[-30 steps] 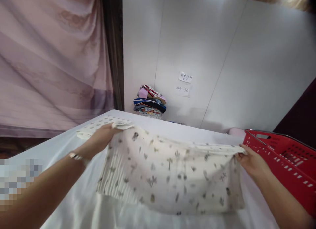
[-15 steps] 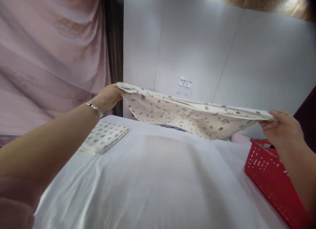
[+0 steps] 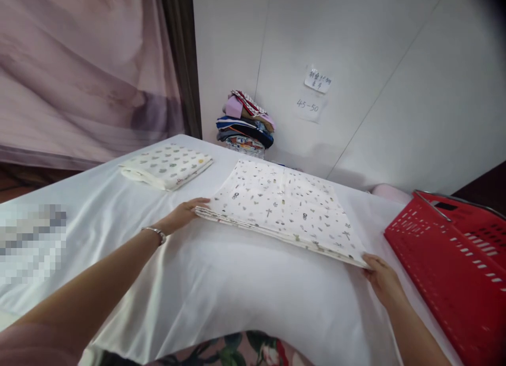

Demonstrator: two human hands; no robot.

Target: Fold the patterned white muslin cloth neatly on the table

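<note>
A white printed cloth point(image 3: 280, 208), folded in several layers, lies mostly flat on the white-covered table point(image 3: 253, 292). My left hand point(image 3: 185, 214), with a silver bracelet at the wrist, is closed on its near left corner. At the near right corner my right hand point(image 3: 381, 276) pinches the layered edge between thumb and fingers. The near edge runs taut between both hands, slightly raised on the left. To the left, apart from it, rests another folded cloth point(image 3: 168, 166) with a grey leaf-like print.
A red plastic basket point(image 3: 446, 266) with a metal handle stands on the right. Behind the table's far edge rises a stack of folded clothes point(image 3: 247, 124). Paper labels point(image 3: 310, 102) stick to the wall point(image 3: 356, 50). Pink curtains point(image 3: 79, 66) hang at the left.
Both hands have come down and nearer with the printed cloth, which hung in the air before and now lies on the table. My view has tilted downward.
</note>
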